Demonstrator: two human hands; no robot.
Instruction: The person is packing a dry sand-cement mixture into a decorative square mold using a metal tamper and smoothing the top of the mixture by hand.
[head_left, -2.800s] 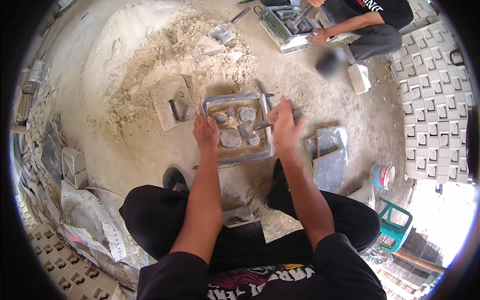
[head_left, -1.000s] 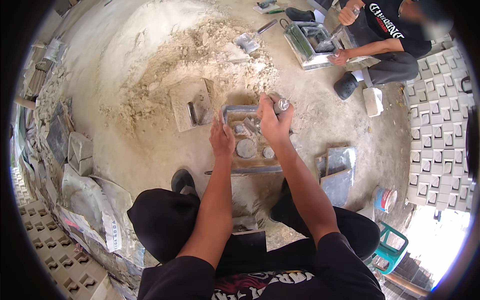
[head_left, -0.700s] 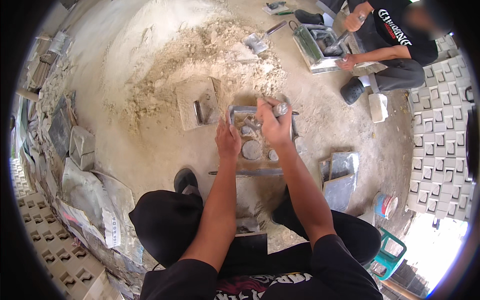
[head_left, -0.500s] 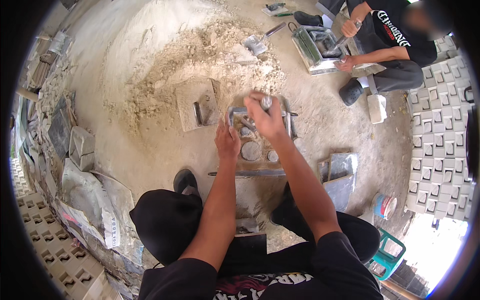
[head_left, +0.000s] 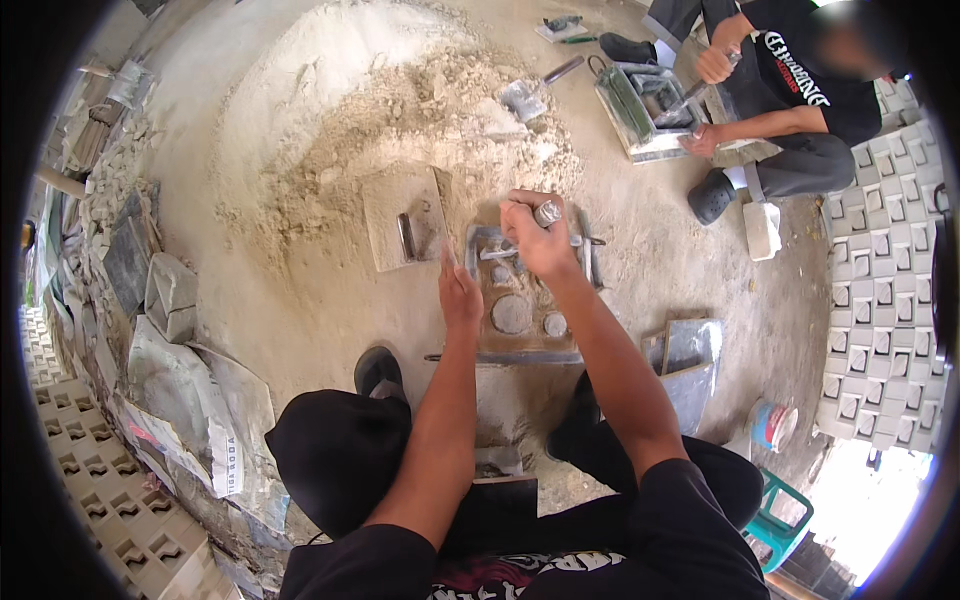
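My right hand (head_left: 540,240) is closed around the upright metal handle (head_left: 547,212) of a tool, above the far part of a rectangular metal mould (head_left: 472,262). The tool's working end is mostly hidden under the hand, so its exact kind is unclear. Inside the mould lies pale, powdery material with round discs, a large one (head_left: 511,314) and a smaller one (head_left: 555,324) among them. Just left of the mould, my left hand (head_left: 460,292) is held edge-on with fingers stretched out and nothing in it. Beyond its fingertips rests a flat plate (head_left: 385,205) with a metal bar handle (head_left: 405,237).
A heap of pale powder (head_left: 330,120) spreads ahead, with a trowel (head_left: 524,100) on it. At far right a co-worker (head_left: 775,110) works a tool in another mould (head_left: 632,110). Flat sheets (head_left: 690,360), a small bucket (head_left: 773,425) and patterned blocks (head_left: 880,300) stand right; sacks (head_left: 180,400) lie left.
My left hand has turned more edge-on and come slightly away from the mould's left side. My right hand keeps its grip on the tool over the mould. The whole view has shifted a little.
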